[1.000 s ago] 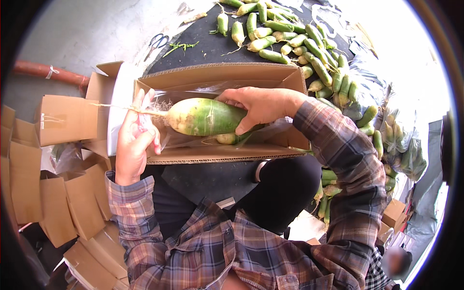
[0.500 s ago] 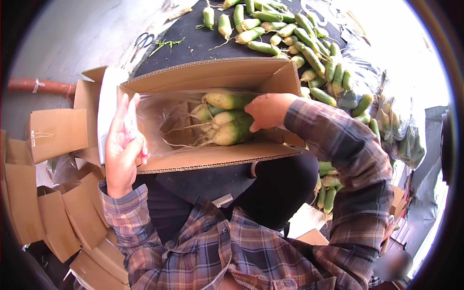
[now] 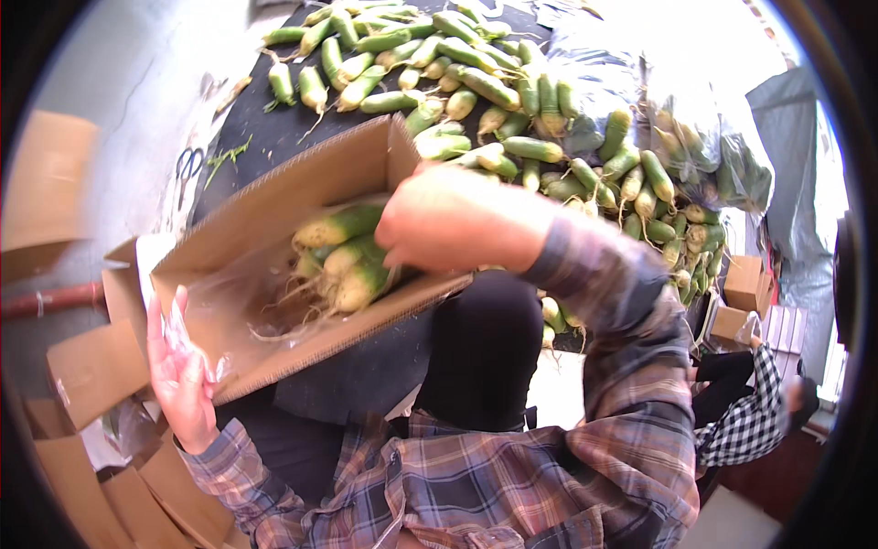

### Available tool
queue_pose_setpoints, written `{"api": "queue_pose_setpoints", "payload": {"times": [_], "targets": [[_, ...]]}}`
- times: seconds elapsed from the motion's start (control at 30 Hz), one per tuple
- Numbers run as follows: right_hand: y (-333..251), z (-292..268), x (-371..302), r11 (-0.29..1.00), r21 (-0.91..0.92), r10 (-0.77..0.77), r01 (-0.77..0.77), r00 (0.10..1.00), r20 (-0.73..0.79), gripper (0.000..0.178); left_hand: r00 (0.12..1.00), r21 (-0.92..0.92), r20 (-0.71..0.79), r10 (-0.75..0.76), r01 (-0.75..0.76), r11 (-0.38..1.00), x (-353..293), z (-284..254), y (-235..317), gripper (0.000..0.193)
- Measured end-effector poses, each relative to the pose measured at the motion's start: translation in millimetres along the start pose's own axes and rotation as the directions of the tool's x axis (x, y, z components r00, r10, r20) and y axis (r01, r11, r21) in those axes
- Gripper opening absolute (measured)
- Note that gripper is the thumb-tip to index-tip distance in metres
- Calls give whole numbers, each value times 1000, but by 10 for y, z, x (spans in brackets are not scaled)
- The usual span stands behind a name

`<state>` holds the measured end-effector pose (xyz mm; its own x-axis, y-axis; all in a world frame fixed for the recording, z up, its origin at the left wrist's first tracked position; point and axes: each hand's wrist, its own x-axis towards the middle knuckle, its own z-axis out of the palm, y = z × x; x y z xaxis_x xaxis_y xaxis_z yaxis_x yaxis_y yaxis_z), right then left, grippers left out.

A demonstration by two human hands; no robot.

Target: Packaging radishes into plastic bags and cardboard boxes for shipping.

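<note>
A long cardboard box (image 3: 288, 178) lies tilted across my lap. Inside it, several green-and-white radishes (image 3: 346, 261) rest in a clear plastic bag (image 3: 240, 306), roots pointing left. My left hand (image 3: 183, 375) is at the box's left end, its fingers pointing up and pinching the bag's film. Over the right end hangs my right hand (image 3: 457, 215), smeared by motion, close to the radishes' green ends. Its fingertips are partly hidden, so whether it grips a radish is unclear.
Many loose radishes (image 3: 485, 87) cover a dark sheet (image 3: 261, 123) beyond the box. Scissors (image 3: 189, 165) lie at far left. Filled plastic bags (image 3: 745, 169) stand at right. Folded cardboard boxes (image 3: 96, 366) crowd the left. A person in a checked shirt (image 3: 745, 416) sits at lower right.
The view has swung to the right. The box now slants, its right end higher in the picture. My right hand has risen slightly from the radishes' ends; my left stays on the bag.
</note>
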<state>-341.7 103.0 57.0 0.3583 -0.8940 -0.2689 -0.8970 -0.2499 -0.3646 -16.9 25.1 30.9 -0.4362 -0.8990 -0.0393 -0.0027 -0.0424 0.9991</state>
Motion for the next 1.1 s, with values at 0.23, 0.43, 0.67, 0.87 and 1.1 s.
{"api": "queue_pose_setpoints", "payload": {"times": [0.23,0.43,0.67,0.87,1.1], "targets": [[50,605,-365,943,230,-3,240,696,-718,11,996,148,-61,72,-62,987,30,-76,-214,56],[1030,1577,-847,410,903,796,127,434,-422,13,986,222,-90,140,-117,968,77,-166,-285,49],[2680,2847,-1383,-283,934,958,220,115,263,29,975,190,-180,130,-96,977,183,-143,-331,46],[3554,3134,-1169,-389,725,897,569,55,438,58,963,188,-237,129,-85,979,174,-217,-316,46],[4293,3191,-997,-271,682,825,680,-201,528,74,934,213,-324,153,-85,973,135,-267,-380,47]]}}
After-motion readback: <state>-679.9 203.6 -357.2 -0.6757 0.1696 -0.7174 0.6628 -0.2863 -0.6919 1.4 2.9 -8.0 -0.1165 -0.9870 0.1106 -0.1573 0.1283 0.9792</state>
